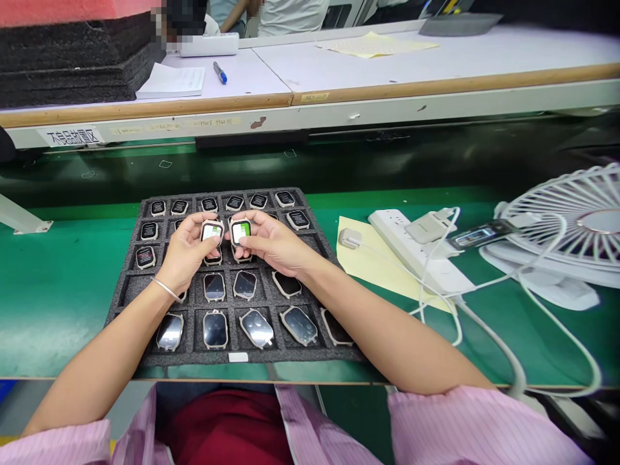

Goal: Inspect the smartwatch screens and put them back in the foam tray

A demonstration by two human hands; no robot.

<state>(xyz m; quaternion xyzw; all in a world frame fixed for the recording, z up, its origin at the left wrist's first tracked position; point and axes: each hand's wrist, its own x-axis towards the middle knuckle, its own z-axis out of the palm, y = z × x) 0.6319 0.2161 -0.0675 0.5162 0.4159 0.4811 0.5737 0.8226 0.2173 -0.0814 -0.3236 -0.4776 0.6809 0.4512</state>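
My left hand (186, 248) grips a smartwatch body (212, 230) without a strap, its screen lit white and green, thumb on the glass. A similar smartwatch (240, 231) with a lit screen is held in my right hand (271, 242), thumb at its lower edge. Both are side by side above a black foam tray (126, 289). Strapless smartwatches fill many of the tray's compartments. Those toward the back, such as one watch (149, 230), show small text; front ones, such as one watch (215, 329), have dark, reflective screens. My hands hide some middle compartments.
At right lie a white power strip (394, 226) with tangled cables, a charger puck (349, 238) on yellow paper (346, 261), and a white fan (576, 219). A raised shelf (329, 71) runs behind, holding black foam trays (72, 61), a notepad (177, 81) and a pen (219, 72). People sit beyond.
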